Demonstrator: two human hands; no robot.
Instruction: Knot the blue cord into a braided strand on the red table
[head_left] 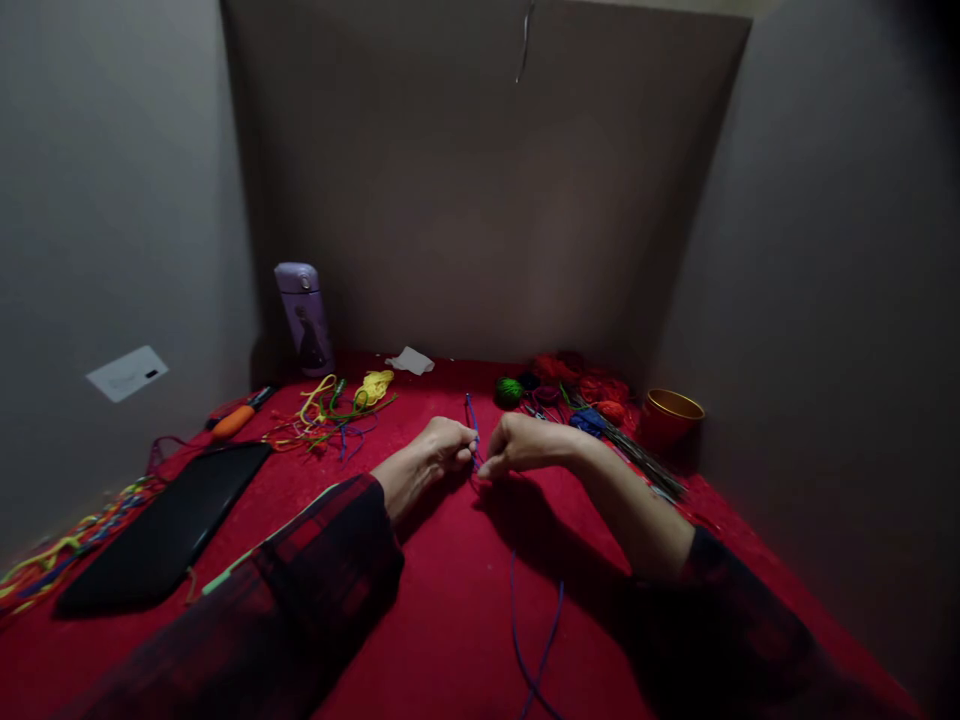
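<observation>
My left hand (448, 443) is closed in a pinch on a thin blue-purple cord (470, 408), whose upper end stretches away over the red cloth. Close beside it, my right hand (517, 446) has its thumb and fingertips pressed together at the lower part of the same cord. Just below the fingertips a small purple strand shows; whether it is knotted is too small to tell. Two loose purple cord tails (517, 620) lie crossed on the cloth nearer to me.
Left: a purple bottle (306, 325), yellow yarn (373, 387), an orange-handled tool (234, 421), a black tablet (169, 530) and braided cords (71, 550). Right: a green yarn ball (508, 390), blue yarn (588, 422), thin sticks (637, 455) and a gold-rimmed cup (671, 412). Grey panels (480, 200) surround the table.
</observation>
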